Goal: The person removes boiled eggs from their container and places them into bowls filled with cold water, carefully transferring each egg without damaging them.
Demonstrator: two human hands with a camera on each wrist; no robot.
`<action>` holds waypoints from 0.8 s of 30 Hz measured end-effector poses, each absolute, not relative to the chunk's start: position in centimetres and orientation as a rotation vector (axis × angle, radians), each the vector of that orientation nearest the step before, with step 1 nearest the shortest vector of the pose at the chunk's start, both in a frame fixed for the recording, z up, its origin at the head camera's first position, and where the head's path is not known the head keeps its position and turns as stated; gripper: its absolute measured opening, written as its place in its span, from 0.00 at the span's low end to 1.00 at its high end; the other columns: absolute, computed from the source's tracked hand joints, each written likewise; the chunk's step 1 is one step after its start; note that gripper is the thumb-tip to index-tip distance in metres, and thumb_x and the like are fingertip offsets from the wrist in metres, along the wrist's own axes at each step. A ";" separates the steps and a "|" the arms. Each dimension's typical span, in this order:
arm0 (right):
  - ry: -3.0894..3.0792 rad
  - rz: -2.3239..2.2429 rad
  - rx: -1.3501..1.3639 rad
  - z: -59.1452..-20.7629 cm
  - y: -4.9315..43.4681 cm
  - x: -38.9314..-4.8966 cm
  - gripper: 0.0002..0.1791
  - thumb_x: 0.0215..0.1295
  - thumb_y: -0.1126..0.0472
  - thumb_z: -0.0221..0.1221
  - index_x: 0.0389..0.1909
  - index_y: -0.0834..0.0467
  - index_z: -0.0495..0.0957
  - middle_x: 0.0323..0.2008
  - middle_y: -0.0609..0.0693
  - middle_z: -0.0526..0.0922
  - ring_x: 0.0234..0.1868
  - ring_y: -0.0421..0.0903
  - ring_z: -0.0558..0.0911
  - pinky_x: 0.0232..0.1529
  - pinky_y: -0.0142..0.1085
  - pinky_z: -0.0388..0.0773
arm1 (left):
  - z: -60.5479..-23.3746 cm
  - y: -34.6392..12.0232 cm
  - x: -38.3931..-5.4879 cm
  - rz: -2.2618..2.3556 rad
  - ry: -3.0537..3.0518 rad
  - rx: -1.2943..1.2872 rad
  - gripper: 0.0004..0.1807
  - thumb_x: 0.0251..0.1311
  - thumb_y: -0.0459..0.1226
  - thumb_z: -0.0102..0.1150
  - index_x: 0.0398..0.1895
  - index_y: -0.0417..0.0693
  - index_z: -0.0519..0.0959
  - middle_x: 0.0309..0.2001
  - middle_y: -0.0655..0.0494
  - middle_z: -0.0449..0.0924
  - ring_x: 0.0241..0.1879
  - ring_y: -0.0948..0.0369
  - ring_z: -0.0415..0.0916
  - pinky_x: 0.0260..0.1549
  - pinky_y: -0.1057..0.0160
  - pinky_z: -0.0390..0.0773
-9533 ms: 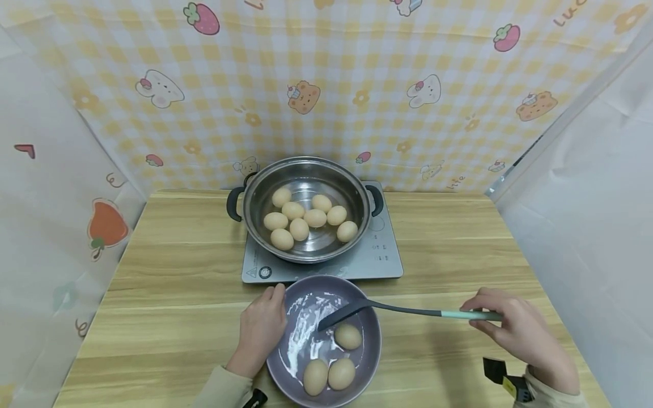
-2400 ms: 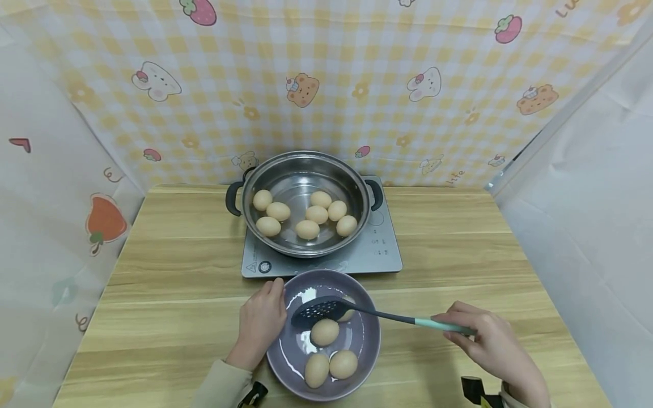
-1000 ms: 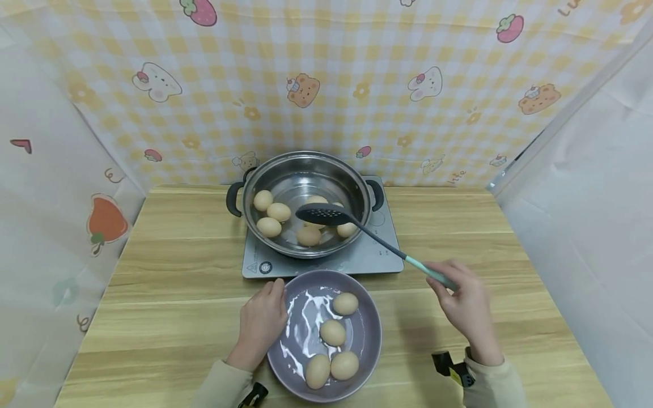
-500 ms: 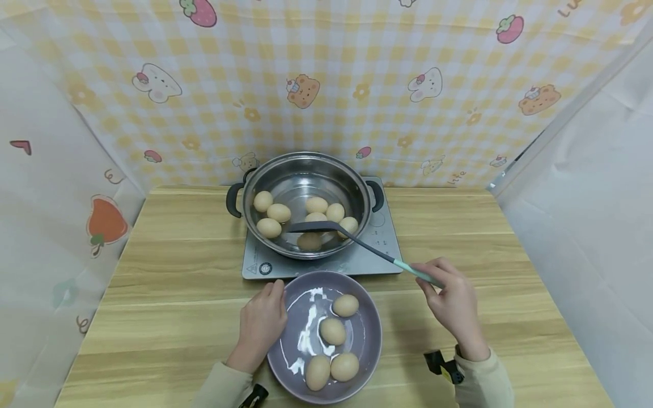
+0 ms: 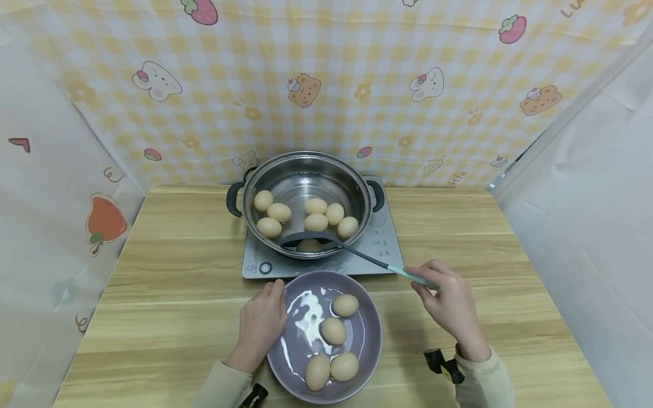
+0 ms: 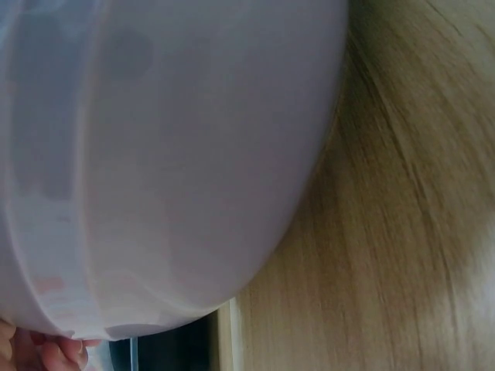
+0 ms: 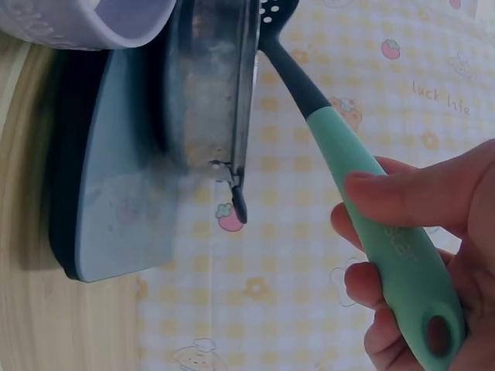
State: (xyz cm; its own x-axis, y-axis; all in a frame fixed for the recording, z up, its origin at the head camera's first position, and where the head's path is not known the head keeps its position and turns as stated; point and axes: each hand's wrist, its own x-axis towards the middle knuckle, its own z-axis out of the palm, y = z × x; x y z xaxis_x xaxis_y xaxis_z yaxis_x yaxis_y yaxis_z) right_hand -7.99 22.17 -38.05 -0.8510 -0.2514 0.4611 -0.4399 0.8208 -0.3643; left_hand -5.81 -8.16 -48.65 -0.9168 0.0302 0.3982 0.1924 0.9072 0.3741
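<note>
My right hand [image 5: 449, 300] grips the mint-green handle of a dark slotted spoon [image 5: 359, 255]; the right wrist view shows fingers and thumb [image 7: 410, 201] wrapped round it. The spoon's head is tilted at the near side of a steel pot [image 5: 306, 161]. One egg [image 5: 308, 246] there is partly hidden by the head. Several more eggs [image 5: 279, 212] sit in water in the pot. With curled fingers my left hand [image 5: 262, 323] holds the left rim of a purple bowl [image 5: 374, 334], where several eggs [image 5: 333, 331] lie. In the left wrist view the bowl's outer wall [image 6: 201, 154] hides most of that hand.
Under the pot is a flat grey induction cooker [image 5: 357, 263]. Black side handles [image 5: 233, 199] stick out from the pot. The wooden table [image 5: 168, 272] is bounded by a checked cloth [image 5: 326, 130] behind and white sheets at both sides.
Since 9.5 seconds ago, an egg has been added to the bowl and the pot holds fewer. Over the last second, the spoon came nearer and tilted at an egg. The left hand stayed.
</note>
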 end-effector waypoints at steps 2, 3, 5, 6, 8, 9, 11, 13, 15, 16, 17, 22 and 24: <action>-2.632 0.664 0.536 -37.9 22.2 -8.0 0.17 0.37 0.74 0.67 0.31 0.56 0.84 0.24 0.43 0.77 0.14 0.29 0.63 0.12 0.24 0.59 | -48.6 -8.1 -5.8 -0.581 -2.687 -0.163 0.07 0.52 0.32 0.56 0.25 0.45 0.67 0.19 0.55 0.66 0.12 0.57 0.65 0.08 0.63 0.59; -2.647 0.667 0.546 -37.8 22.2 -8.0 0.17 0.38 0.74 0.67 0.32 0.56 0.84 0.25 0.43 0.77 0.14 0.29 0.63 0.12 0.25 0.59 | -48.6 -8.1 -5.8 -0.581 -2.689 -0.163 0.07 0.52 0.33 0.56 0.25 0.45 0.67 0.19 0.55 0.66 0.12 0.57 0.65 0.08 0.63 0.59; -2.671 0.675 0.566 -37.5 22.2 -8.1 0.17 0.39 0.74 0.67 0.33 0.57 0.83 0.24 0.44 0.77 0.15 0.29 0.62 0.12 0.26 0.59 | -48.6 -8.1 -5.8 -0.582 -2.698 -0.157 0.07 0.52 0.32 0.55 0.25 0.45 0.67 0.19 0.55 0.66 0.13 0.56 0.65 0.08 0.62 0.59; -2.681 0.679 0.578 -37.4 22.2 -8.1 0.16 0.39 0.74 0.66 0.33 0.57 0.83 0.24 0.44 0.77 0.15 0.29 0.62 0.12 0.26 0.59 | -48.6 -8.1 -5.8 -0.582 -2.701 -0.155 0.07 0.52 0.33 0.56 0.25 0.45 0.67 0.19 0.55 0.66 0.13 0.56 0.66 0.08 0.62 0.60; -2.698 0.684 0.591 -37.2 22.2 -8.2 0.16 0.40 0.74 0.66 0.34 0.57 0.83 0.24 0.43 0.77 0.15 0.29 0.61 0.12 0.26 0.58 | -48.7 -8.1 -5.8 -0.581 -2.698 -0.153 0.07 0.52 0.33 0.55 0.25 0.45 0.67 0.19 0.55 0.66 0.13 0.55 0.66 0.08 0.61 0.60; -2.704 0.686 0.593 -37.1 22.1 -8.3 0.16 0.40 0.73 0.66 0.34 0.57 0.83 0.24 0.42 0.77 0.15 0.29 0.61 0.12 0.27 0.57 | -48.7 -8.1 -5.8 -0.584 -2.696 -0.152 0.07 0.52 0.33 0.55 0.25 0.45 0.67 0.19 0.55 0.66 0.13 0.55 0.67 0.08 0.61 0.60; -2.717 0.690 0.597 -36.9 22.1 -8.3 0.16 0.41 0.73 0.66 0.34 0.57 0.83 0.23 0.42 0.77 0.15 0.29 0.60 0.13 0.27 0.57 | -48.7 -8.1 -5.8 -0.584 -2.688 -0.154 0.07 0.52 0.33 0.55 0.25 0.45 0.67 0.19 0.54 0.67 0.13 0.54 0.67 0.08 0.61 0.60; -2.730 0.697 0.599 -36.8 22.0 -8.4 0.15 0.42 0.72 0.66 0.35 0.58 0.83 0.23 0.42 0.76 0.15 0.29 0.59 0.13 0.27 0.57 | -48.7 -8.1 -5.8 -0.585 -2.684 -0.156 0.07 0.52 0.33 0.56 0.25 0.45 0.67 0.19 0.55 0.67 0.13 0.54 0.67 0.08 0.61 0.60; -2.747 0.710 0.599 -36.7 21.9 -8.5 0.15 0.43 0.72 0.65 0.35 0.58 0.83 0.23 0.42 0.76 0.15 0.29 0.59 0.13 0.27 0.57 | -48.7 -8.1 -5.8 -0.583 -2.683 -0.160 0.07 0.52 0.33 0.56 0.25 0.45 0.67 0.19 0.55 0.67 0.13 0.55 0.66 0.08 0.61 0.60; -2.756 0.713 0.599 -36.6 21.8 -8.5 0.15 0.44 0.72 0.65 0.36 0.59 0.83 0.23 0.43 0.76 0.15 0.29 0.59 0.13 0.27 0.57 | -48.7 -8.1 -5.8 -0.581 -2.684 -0.162 0.07 0.52 0.33 0.56 0.25 0.45 0.67 0.19 0.55 0.67 0.13 0.55 0.66 0.08 0.62 0.60; -2.768 0.720 0.599 -36.6 21.8 -8.5 0.15 0.45 0.72 0.64 0.36 0.59 0.82 0.23 0.43 0.76 0.15 0.29 0.59 0.13 0.27 0.57 | -48.7 -8.1 -5.8 -0.581 -2.684 -0.162 0.07 0.52 0.33 0.56 0.25 0.45 0.67 0.19 0.55 0.67 0.13 0.56 0.66 0.08 0.62 0.60; -2.837 0.762 0.569 -36.3 21.7 -8.6 0.13 0.49 0.71 0.63 0.38 0.61 0.81 0.23 0.44 0.76 0.17 0.33 0.62 0.17 0.29 0.61 | -48.7 -8.1 -5.8 -0.584 -2.687 -0.160 0.07 0.52 0.33 0.56 0.25 0.45 0.67 0.19 0.55 0.67 0.13 0.56 0.66 0.08 0.62 0.60; -2.867 0.780 0.549 -36.2 21.7 -8.6 0.12 0.50 0.70 0.63 0.38 0.61 0.81 0.24 0.45 0.77 0.18 0.35 0.65 0.19 0.30 0.63 | -48.7 -8.1 -5.9 -0.582 -2.688 -0.161 0.07 0.52 0.33 0.56 0.25 0.45 0.67 0.19 0.55 0.67 0.12 0.56 0.65 0.08 0.62 0.60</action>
